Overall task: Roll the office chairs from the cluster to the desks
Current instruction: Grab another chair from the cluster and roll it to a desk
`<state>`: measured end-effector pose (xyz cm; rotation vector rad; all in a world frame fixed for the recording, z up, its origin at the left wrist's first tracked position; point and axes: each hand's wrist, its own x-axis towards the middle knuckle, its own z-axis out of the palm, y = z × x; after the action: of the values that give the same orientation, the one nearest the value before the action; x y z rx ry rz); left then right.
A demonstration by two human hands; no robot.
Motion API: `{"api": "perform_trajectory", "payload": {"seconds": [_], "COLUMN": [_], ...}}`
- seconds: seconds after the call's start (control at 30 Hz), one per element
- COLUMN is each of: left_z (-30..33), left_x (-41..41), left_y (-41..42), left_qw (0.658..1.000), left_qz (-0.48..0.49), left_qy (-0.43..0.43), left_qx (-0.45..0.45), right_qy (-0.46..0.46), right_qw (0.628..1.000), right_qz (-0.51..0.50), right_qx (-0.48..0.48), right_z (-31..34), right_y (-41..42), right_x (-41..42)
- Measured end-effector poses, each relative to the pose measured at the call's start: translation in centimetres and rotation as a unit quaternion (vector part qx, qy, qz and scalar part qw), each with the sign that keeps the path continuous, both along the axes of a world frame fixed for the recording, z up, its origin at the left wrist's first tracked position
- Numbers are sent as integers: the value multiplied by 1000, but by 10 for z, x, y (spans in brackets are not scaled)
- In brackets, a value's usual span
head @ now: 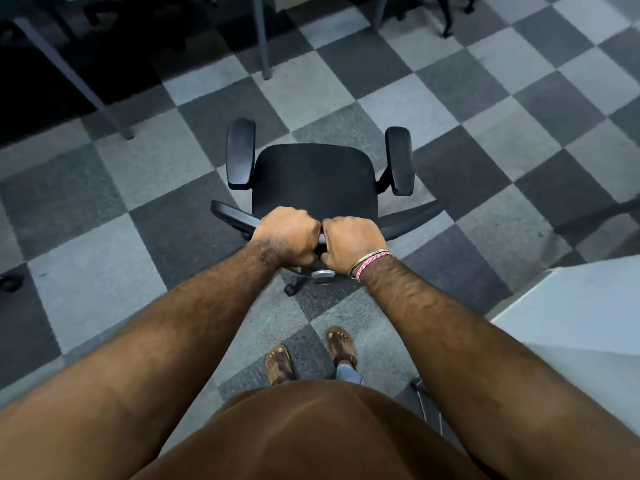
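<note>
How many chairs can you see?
2 clearly: the chair both hands grip in the middle, and a second chair's base at the top right. Dark shapes under the desks at top left may hide more.

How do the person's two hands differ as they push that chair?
The left hand has a bare wrist; the right hand wears bracelets at the wrist. The left hand sits slightly farther forward and left on the top edge of the backrest, the right just beside it, knuckles nearly touching. Both curl round the black office chair backrest.

Checkered carpet floor (346, 95) carries black office chair (313, 178), desk legs (261, 39).
</note>
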<state>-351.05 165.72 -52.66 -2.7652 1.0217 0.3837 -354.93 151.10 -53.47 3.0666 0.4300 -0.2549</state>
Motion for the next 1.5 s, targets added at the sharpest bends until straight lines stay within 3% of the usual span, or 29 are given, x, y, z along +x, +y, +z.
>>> {"api": "perform_trajectory", "payload": {"seconds": [0.53, 1.1, 1.5], "left_z": [-4, -7, -2], "left_x": [79, 279, 430], "left_y": [-43, -196, -279], "left_qw": [997, 1000, 1000], "left_qz": [-81, 15, 13], "left_qy": [4, -7, -1], "left_qx": [-9, 7, 20], "right_qy": [-8, 7, -11], "right_qw": [997, 999, 998], "right_qz": [-49, -25, -5], "right_qx": [-61, -34, -58], "right_z": [-2, 0, -1], "right_y": [-50, -200, -285], "right_x": [57, 272, 427]}}
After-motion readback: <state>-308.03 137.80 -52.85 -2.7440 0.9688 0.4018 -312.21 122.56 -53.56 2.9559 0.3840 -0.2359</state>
